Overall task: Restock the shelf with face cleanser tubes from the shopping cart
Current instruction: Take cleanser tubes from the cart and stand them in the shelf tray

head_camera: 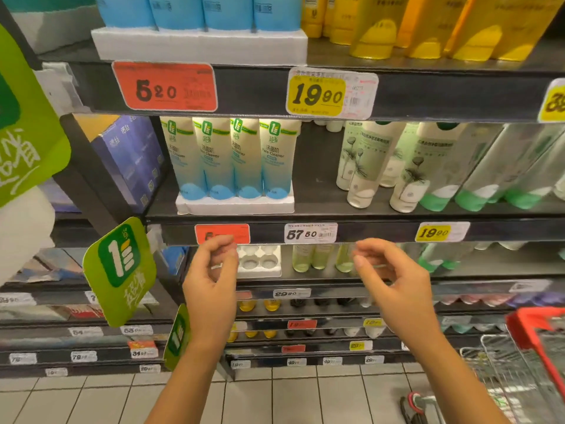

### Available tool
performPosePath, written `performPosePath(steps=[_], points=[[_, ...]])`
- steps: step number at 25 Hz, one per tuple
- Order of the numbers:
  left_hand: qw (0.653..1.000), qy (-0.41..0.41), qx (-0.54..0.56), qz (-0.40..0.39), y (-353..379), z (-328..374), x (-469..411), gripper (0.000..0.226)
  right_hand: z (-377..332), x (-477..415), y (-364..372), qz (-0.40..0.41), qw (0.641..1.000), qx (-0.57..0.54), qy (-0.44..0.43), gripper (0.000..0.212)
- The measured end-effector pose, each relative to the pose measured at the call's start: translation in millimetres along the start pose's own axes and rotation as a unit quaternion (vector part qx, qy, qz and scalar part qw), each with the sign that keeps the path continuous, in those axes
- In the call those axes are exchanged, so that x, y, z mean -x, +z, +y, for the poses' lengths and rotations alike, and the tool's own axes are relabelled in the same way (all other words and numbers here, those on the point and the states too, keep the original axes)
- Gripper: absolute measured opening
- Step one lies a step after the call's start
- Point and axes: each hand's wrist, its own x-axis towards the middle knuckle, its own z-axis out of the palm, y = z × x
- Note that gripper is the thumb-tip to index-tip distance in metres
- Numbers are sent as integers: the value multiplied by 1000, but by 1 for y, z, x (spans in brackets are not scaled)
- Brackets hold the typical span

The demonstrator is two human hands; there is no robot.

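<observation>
Several white-and-blue face cleanser tubes (pixel 232 159) stand cap-down in a white foam tray (pixel 235 205) on the middle shelf (pixel 321 209). My left hand (pixel 211 278) and my right hand (pixel 388 273) hover in front of the shelf edge below them, fingers loosely curled, holding nothing. Behind my left hand, on the lower shelf, sits a white foam tray (pixel 260 261) whose visible round sockets are bare. The shopping cart (pixel 532 362), red-rimmed wire, is at the lower right; no tubes are visible inside it.
White-and-green tubes (pixel 406 169) fill the middle shelf's right side, with a gap between them and the cleanser tray. Blue boxes (pixel 131 157) stand to the left. Green promotional tags (pixel 120 270) stick out from the upright. Yellow bottles (pixel 428 22) are above. Tiled floor lies below.
</observation>
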Motion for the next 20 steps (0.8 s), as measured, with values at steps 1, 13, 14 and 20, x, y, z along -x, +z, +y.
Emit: performPosePath(steps=[1, 13, 14, 20], points=[[999, -26, 10, -44, 9, -2, 10, 20, 10, 12, -13, 12, 999, -13, 37, 19], [915, -116, 65, -381, 184, 19, 163, 19, 90, 150, -215, 243, 947, -34, 209, 18], [907, -115, 72, -400, 204, 26, 180, 20, 95, 160, -236, 256, 942, -27, 213, 18], [847, -102, 95, -513, 324, 62, 280, 29, 125, 210, -357, 367, 897, -14, 246, 14]])
